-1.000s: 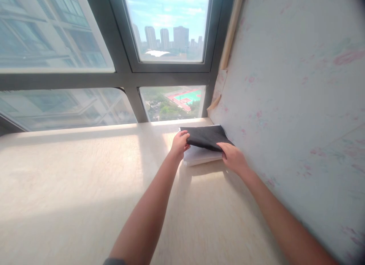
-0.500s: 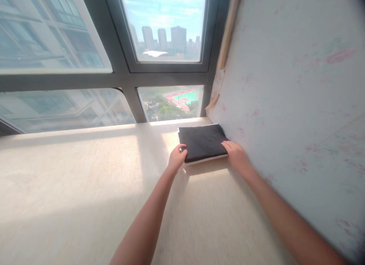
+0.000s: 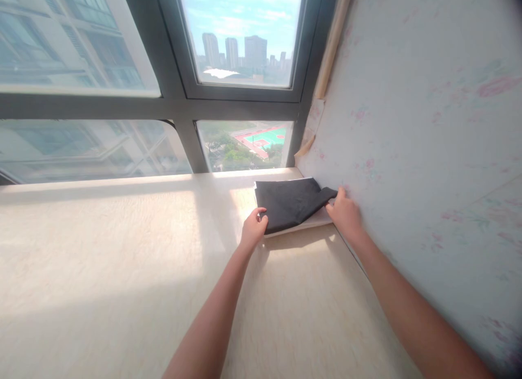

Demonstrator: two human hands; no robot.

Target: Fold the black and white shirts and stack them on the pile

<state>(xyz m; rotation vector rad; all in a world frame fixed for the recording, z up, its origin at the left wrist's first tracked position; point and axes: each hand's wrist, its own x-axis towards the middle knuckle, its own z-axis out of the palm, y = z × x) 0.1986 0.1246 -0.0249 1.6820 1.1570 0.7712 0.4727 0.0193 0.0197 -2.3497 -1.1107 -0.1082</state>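
A thin black sheet (image 3: 285,202) lies over a flat white stack that looks like paper (image 3: 320,220), on the sill close to the wall corner. My left hand (image 3: 255,227) is closed on the near left edge, thumb on top of the black sheet. At the opposite side, my right hand (image 3: 345,210) pinches the sheet's near right corner, raised and folded back. Part of the white surface underneath shows along the near right edge. How many layers the left fingers hold is hidden.
The pale stone sill (image 3: 122,248) spreads to the left and towards me, partly sunlit. Grey window frames (image 3: 240,94) stand behind it. A flowered wallpapered wall (image 3: 428,150) rises close beside my right arm. Wooden trim (image 3: 332,47) runs along the window's right edge.
My right hand has moved slightly right and up, lifting the black sheet's near right corner and baring some white beneath. My left hand stays at the left edge.
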